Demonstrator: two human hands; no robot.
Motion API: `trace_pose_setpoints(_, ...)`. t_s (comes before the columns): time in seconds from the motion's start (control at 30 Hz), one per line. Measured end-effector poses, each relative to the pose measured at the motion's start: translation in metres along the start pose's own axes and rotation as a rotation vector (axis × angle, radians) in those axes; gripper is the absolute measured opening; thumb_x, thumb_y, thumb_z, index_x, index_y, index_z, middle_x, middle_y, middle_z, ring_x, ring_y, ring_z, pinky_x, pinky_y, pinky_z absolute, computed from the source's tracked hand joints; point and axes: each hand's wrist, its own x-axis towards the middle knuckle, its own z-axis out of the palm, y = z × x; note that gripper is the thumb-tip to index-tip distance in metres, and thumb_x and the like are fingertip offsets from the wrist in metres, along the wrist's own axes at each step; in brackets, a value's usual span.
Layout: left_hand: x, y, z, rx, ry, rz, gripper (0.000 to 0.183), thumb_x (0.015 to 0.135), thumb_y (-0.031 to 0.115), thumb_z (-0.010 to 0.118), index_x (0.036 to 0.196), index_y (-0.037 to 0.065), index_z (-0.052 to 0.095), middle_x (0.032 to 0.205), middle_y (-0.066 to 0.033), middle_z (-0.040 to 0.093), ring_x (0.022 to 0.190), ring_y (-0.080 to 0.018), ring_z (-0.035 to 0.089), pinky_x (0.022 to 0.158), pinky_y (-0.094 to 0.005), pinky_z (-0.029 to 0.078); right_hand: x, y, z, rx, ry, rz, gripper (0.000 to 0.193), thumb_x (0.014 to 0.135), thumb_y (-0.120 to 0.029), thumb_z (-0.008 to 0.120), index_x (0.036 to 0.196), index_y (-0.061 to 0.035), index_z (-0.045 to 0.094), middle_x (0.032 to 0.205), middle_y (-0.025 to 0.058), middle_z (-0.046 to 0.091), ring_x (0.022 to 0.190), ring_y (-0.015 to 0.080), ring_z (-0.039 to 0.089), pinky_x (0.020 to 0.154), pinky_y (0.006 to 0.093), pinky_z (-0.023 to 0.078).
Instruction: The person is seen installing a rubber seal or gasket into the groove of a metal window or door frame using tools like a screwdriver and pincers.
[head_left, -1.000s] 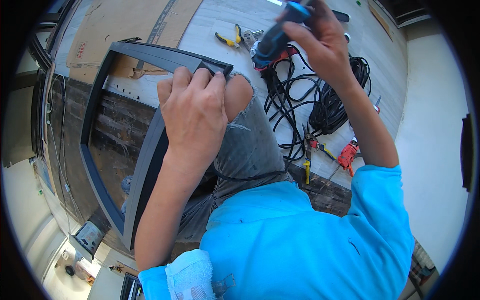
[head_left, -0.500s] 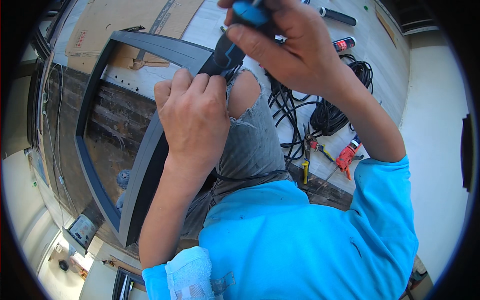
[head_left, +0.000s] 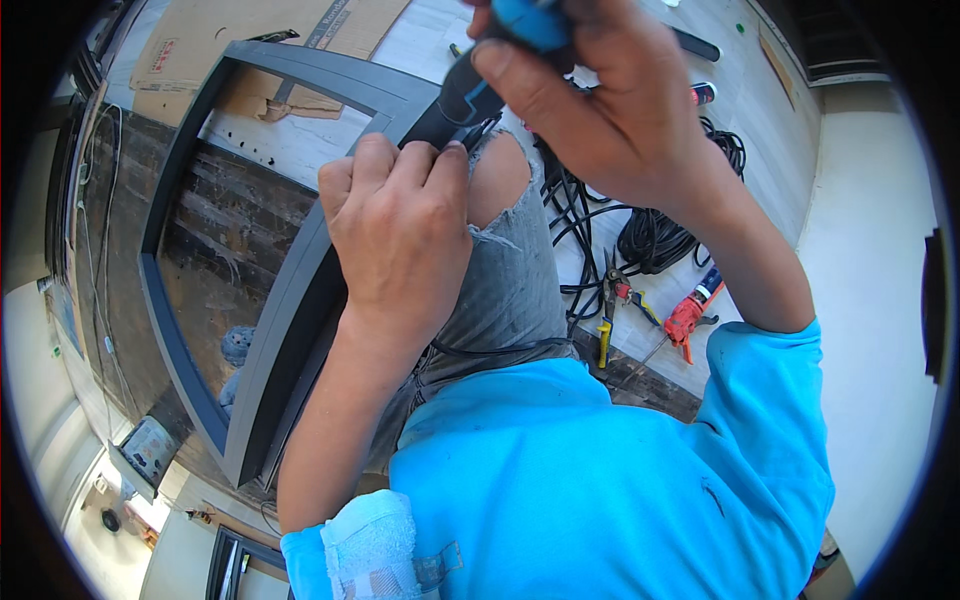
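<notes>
A dark grey rectangular frame (head_left: pixel 290 300) stands tilted on my left, against my legs. My left hand (head_left: pixel 405 235) is closed over its near rail, knuckles up, and the fingertips are hidden behind the edge. Above my bare knee, my right hand (head_left: pixel 625 115) grips a black and blue power tool (head_left: pixel 466 97). The tool's dark, rounded body slants down toward the frame, close to my left fingers. Its working tip is hidden, so I cannot tell whether it touches the rail.
Black cable (head_left: pixel 655 242) lies coiled at the right. Near it are snips (head_left: pixel 610 310) with yellow grips and a red caulking gun (head_left: pixel 685 318). A flattened cardboard box (head_left: pixel 190 60) lies at the far left, and a dark tube (head_left: pixel 697 44) at the far right.
My view has shifted slightly. Both hands and the tool sit a little farther right in the picture, and the frame's far edge a little farther left. The grips look unchanged.
</notes>
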Motion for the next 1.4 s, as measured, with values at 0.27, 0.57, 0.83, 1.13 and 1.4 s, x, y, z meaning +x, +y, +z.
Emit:
trace_pose_setpoints(0.27,-0.009,-0.001,-0.013,-0.027,-0.08,-0.042,0.014,0.086,0.012,0.074,0.1,0.01,0.076,0.088,0.0005,0.07,0.087,-0.0207,0.06,0.081,-0.0386,0.038,-0.001,-0.004,-0.006,0.028,-0.179,0.258,0.038,0.1,-0.027,0.06,0.12,0.0033,0.051,0.077,0.0097,0.054,0.065,0.0243,0.057,0.063,0.037,0.047)
trace_pose_setpoints(0.57,-0.011,0.0,0.0,-0.039,0.044,-0.015,0.01,0.081,0.012,0.069,0.091,0.013,0.07,0.08,0.0007,0.06,0.086,-0.0214,0.056,0.079,-0.0391,0.037,0.007,-0.004,0.007,0.13,-0.069,0.254,0.035,0.101,-0.024,0.058,0.12,0.0028,0.048,0.078,0.0095,0.053,0.065,0.0219,0.057,0.061,0.0357,0.047)
trace_pose_setpoints(0.83,-0.012,-0.002,0.002,-0.059,0.065,-0.028,0.012,0.081,0.011,0.068,0.093,0.013,0.07,0.079,0.0,0.057,0.084,-0.0221,0.056,0.078,-0.0396,0.037,0.017,-0.014,0.001,0.189,-0.055,0.147,0.028,0.099,-0.016,0.061,0.118,0.0028,0.05,0.076,0.0075,0.053,0.059,0.0177,0.054,0.055,0.0323,0.045)
trace_pose_setpoints(1.13,-0.011,-0.002,-0.002,-0.022,-0.021,-0.07,0.018,0.081,0.01,0.075,0.099,0.011,0.073,0.088,0.0007,0.067,0.088,-0.0218,0.06,0.08,-0.0398,0.039,0.03,-0.041,-0.006,0.206,-0.085,0.583,0.028,0.1,-0.018,0.059,0.116,0.0033,0.052,0.079,0.0133,0.054,0.068,0.0279,0.057,0.064,0.0378,0.047)
trace_pose_setpoints(1.4,-0.006,-0.002,0.003,-0.045,0.049,-0.054,0.005,0.08,0.012,0.068,0.085,0.013,0.068,0.08,-0.0002,0.061,0.087,-0.0225,0.057,0.081,-0.0401,0.038,0.03,-0.029,-0.013,0.262,-0.086,0.4,0.024,0.1,-0.019,0.059,0.112,-0.0003,0.051,0.076,0.0137,0.054,0.067,0.03,0.056,0.064,0.0417,0.046)
